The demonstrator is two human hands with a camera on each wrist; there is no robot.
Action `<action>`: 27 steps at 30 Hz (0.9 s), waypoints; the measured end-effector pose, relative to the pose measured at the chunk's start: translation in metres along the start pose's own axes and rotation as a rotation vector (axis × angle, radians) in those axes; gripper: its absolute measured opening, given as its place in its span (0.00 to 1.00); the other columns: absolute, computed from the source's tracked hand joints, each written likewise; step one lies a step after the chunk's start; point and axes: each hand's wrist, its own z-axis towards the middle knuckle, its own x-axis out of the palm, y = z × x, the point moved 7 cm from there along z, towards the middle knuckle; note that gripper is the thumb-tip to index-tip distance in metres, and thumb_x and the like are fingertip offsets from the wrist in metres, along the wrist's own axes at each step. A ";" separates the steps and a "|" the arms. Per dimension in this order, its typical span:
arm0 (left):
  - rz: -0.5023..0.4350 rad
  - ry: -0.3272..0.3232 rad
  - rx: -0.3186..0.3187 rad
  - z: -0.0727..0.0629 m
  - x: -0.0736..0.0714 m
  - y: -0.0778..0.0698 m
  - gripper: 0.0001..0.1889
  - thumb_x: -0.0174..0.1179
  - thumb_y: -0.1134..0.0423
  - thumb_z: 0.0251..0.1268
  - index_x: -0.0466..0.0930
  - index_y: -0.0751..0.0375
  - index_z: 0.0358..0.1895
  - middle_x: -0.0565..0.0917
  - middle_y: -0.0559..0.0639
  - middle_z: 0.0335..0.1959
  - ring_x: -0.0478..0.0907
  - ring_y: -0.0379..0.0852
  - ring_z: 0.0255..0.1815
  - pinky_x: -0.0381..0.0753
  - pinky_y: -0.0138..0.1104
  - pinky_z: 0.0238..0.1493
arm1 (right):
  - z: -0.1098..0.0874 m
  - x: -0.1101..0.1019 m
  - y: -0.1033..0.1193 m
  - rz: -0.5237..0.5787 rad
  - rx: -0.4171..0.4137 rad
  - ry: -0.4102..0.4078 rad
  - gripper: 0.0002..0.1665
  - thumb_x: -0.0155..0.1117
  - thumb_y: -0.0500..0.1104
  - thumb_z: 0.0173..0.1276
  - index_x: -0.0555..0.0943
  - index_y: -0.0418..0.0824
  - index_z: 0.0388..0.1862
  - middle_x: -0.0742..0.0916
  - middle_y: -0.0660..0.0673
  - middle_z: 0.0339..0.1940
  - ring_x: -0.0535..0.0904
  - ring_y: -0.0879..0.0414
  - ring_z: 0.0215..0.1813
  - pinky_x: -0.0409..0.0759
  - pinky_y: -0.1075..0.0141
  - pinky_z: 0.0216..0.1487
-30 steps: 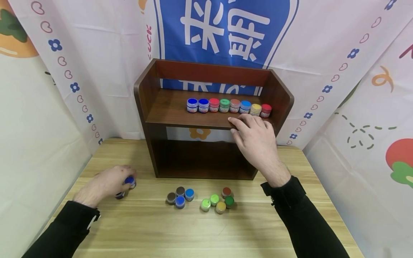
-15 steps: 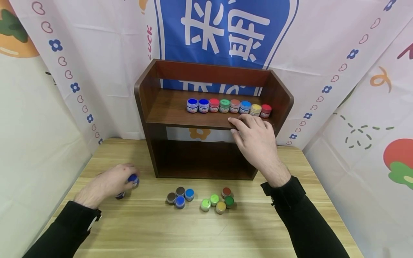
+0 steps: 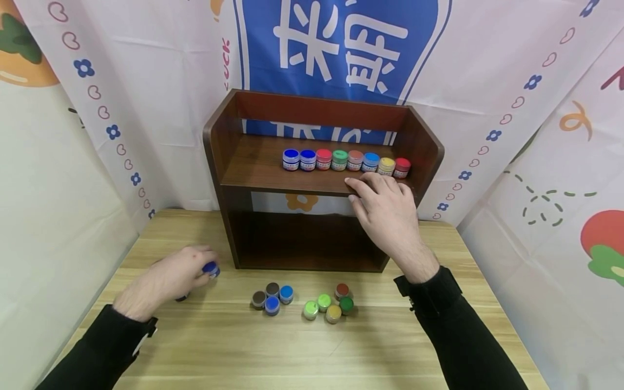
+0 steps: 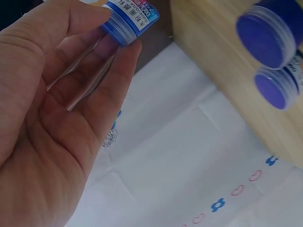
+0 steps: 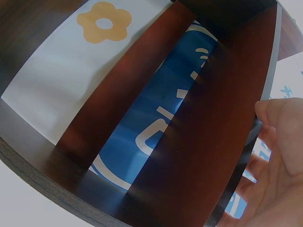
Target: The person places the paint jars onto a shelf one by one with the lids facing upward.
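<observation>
My left hand point(image 3: 170, 279) pinches a small blue paint jar point(image 3: 211, 269) between thumb and fingers, above the table's left part. In the left wrist view the labelled jar point(image 4: 132, 19) shows at the fingertips. Two more dark-blue-lidded jars point(image 4: 267, 40) stand near that hand; in the head view it mostly hides them. My right hand point(image 3: 390, 214) holds the front edge of the wooden shelf's upper board point(image 3: 273, 181), fingers on top and thumb at the edge. Just behind those fingers runs a row of paint jars point(image 3: 338, 160) with blue, red, green, brownish and yellow lids.
Two loose groups of jars stand on the table before the shelf: a brown-and-blue group point(image 3: 272, 306) and a green, yellow and brown group point(image 3: 324, 302). The shelf's lower compartment point(image 3: 312, 241) is dark. Printed cloth point(image 3: 170, 108) hangs behind and at both sides.
My left hand has moved a little to the right with the blue paint jar, away from the jar behind it. My right hand and the row on the shelf have stayed put.
</observation>
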 end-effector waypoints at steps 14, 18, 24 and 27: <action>-0.011 -0.083 0.079 0.006 -0.021 -0.032 0.10 0.80 0.69 0.73 0.94 0.58 0.53 0.90 0.44 0.45 0.90 0.40 0.45 0.97 0.40 0.48 | 0.000 0.001 0.000 0.007 -0.003 0.001 0.25 0.60 0.56 0.96 0.85 0.57 0.84 0.88 0.42 0.77 0.82 0.39 0.81 0.80 0.34 0.84; -0.025 -0.085 0.084 0.009 -0.028 -0.039 0.12 0.80 0.68 0.74 0.94 0.59 0.56 0.91 0.47 0.47 0.90 0.41 0.46 0.98 0.41 0.48 | 0.000 0.001 0.000 0.005 -0.002 -0.001 0.25 0.60 0.56 0.96 0.85 0.57 0.83 0.88 0.42 0.77 0.82 0.39 0.81 0.80 0.34 0.84; -0.012 -0.111 0.092 0.015 -0.039 -0.054 0.13 0.79 0.69 0.75 0.94 0.59 0.59 0.93 0.52 0.53 0.93 0.47 0.52 0.99 0.44 0.51 | 0.000 0.000 0.000 0.001 0.001 0.006 0.25 0.59 0.57 0.96 0.84 0.57 0.84 0.87 0.42 0.77 0.82 0.39 0.81 0.79 0.34 0.84; 0.007 -0.144 0.111 0.017 -0.046 -0.062 0.13 0.79 0.69 0.75 0.94 0.59 0.58 0.94 0.52 0.54 0.93 0.48 0.53 0.99 0.43 0.52 | 0.000 0.000 0.000 0.000 0.003 0.009 0.26 0.60 0.57 0.96 0.84 0.57 0.84 0.87 0.42 0.77 0.82 0.39 0.81 0.79 0.33 0.84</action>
